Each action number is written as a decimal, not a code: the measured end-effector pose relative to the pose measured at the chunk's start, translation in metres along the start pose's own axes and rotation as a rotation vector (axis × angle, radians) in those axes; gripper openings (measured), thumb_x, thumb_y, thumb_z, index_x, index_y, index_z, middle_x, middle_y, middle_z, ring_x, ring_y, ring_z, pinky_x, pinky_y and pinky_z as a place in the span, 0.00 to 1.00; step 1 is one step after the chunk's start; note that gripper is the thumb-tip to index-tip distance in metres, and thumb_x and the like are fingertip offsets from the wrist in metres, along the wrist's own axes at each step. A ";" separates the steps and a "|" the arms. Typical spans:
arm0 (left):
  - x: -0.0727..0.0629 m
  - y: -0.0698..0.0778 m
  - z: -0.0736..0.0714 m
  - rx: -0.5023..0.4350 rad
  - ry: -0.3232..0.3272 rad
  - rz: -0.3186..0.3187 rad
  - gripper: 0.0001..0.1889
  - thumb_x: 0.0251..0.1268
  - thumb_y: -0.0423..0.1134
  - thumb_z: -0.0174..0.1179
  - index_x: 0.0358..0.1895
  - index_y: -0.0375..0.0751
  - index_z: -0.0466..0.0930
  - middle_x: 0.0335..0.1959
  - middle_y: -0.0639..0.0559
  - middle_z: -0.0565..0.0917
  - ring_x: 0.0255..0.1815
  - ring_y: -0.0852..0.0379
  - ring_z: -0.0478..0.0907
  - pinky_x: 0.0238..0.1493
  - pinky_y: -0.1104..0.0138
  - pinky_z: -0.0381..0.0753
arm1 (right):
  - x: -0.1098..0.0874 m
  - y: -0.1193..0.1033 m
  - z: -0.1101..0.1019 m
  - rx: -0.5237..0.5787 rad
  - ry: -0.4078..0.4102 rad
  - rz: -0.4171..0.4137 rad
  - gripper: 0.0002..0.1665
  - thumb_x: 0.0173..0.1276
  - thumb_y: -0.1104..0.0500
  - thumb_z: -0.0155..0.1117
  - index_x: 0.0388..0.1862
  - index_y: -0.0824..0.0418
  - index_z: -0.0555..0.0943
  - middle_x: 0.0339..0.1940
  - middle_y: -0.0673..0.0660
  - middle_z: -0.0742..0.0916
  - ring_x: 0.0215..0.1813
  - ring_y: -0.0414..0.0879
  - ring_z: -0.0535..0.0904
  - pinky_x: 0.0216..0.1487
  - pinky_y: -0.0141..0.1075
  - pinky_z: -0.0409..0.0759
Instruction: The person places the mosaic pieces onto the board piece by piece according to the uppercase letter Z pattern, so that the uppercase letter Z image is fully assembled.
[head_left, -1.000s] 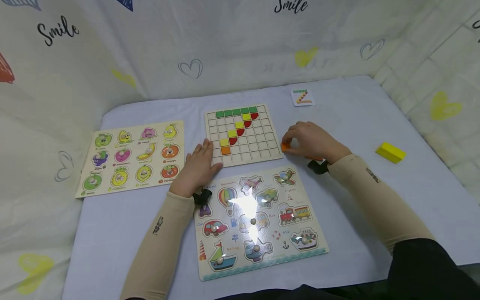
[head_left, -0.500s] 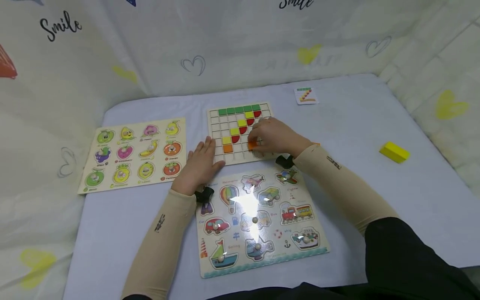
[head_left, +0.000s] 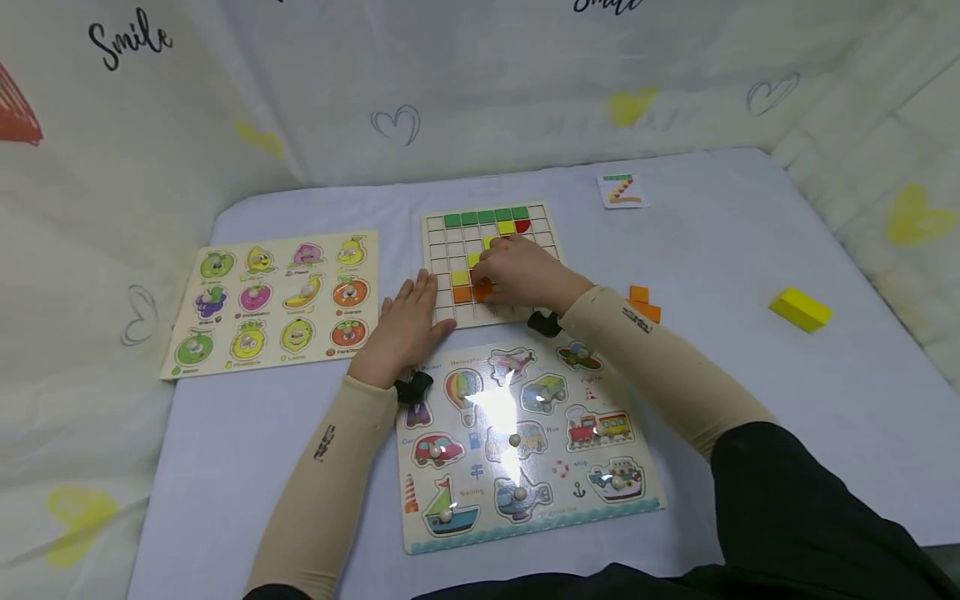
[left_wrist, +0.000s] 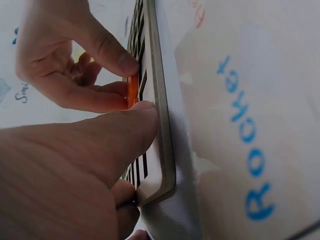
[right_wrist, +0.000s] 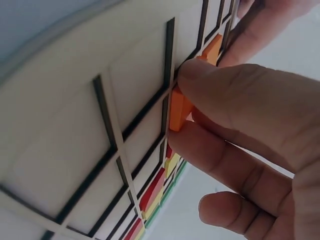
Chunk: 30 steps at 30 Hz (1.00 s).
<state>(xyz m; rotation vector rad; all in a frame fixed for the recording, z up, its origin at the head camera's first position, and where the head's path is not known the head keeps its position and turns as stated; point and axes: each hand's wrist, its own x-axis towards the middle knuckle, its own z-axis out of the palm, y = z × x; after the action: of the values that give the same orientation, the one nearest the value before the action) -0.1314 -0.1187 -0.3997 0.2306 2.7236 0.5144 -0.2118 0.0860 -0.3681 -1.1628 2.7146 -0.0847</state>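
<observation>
A pale grid board (head_left: 442,258) lies on the table, bearing a top row of green square tiles (head_left: 487,217) and a diagonal of yellow tiles (head_left: 460,277) and red rounded tiles (head_left: 522,226). My right hand (head_left: 528,273) pinches an orange square tile (right_wrist: 179,107) between thumb and fingers, down at the grid beside another orange tile (head_left: 462,294). Part of the diagonal is hidden behind this hand in the head view. My left hand (head_left: 403,329) rests with extended fingers at the board's left edge; its thumb (left_wrist: 135,122) touches the near edge.
Several loose orange tiles (head_left: 643,310) lie right of the board, with a yellow block (head_left: 801,309) farther right. A pattern card (head_left: 622,191) sits at the back. A fruit puzzle (head_left: 277,304) is on the left; a vehicle puzzle (head_left: 528,525) lies in front.
My right hand has moved left from the loose orange tiles to the grid, carrying one orange tile beside the placed one. The left hand has stayed at the board's edge.
</observation>
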 end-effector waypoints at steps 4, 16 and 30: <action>0.001 0.001 0.000 0.003 -0.002 0.003 0.46 0.80 0.57 0.52 0.86 0.39 0.37 0.88 0.45 0.37 0.89 0.40 0.37 0.85 0.38 0.43 | -0.001 0.000 0.001 -0.007 0.015 0.005 0.13 0.67 0.51 0.76 0.49 0.51 0.91 0.49 0.49 0.92 0.52 0.52 0.80 0.74 0.53 0.73; 0.004 0.002 0.004 0.006 -0.007 0.003 0.46 0.80 0.58 0.52 0.86 0.39 0.37 0.88 0.45 0.38 0.89 0.40 0.37 0.85 0.39 0.42 | -0.006 0.005 0.002 0.032 0.020 0.023 0.17 0.66 0.52 0.77 0.53 0.53 0.90 0.52 0.50 0.92 0.55 0.52 0.82 0.70 0.50 0.76; 0.001 -0.001 -0.001 -0.019 -0.015 -0.006 0.46 0.81 0.56 0.51 0.86 0.38 0.37 0.88 0.44 0.37 0.89 0.40 0.35 0.85 0.38 0.41 | -0.055 0.056 -0.004 0.071 0.012 0.163 0.12 0.68 0.51 0.74 0.46 0.55 0.92 0.42 0.51 0.93 0.48 0.51 0.81 0.58 0.49 0.77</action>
<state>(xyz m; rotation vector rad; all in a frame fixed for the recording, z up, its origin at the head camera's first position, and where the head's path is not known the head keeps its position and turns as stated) -0.1329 -0.1192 -0.3997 0.2207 2.7025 0.5345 -0.2152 0.1644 -0.3626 -0.9209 2.7802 -0.1637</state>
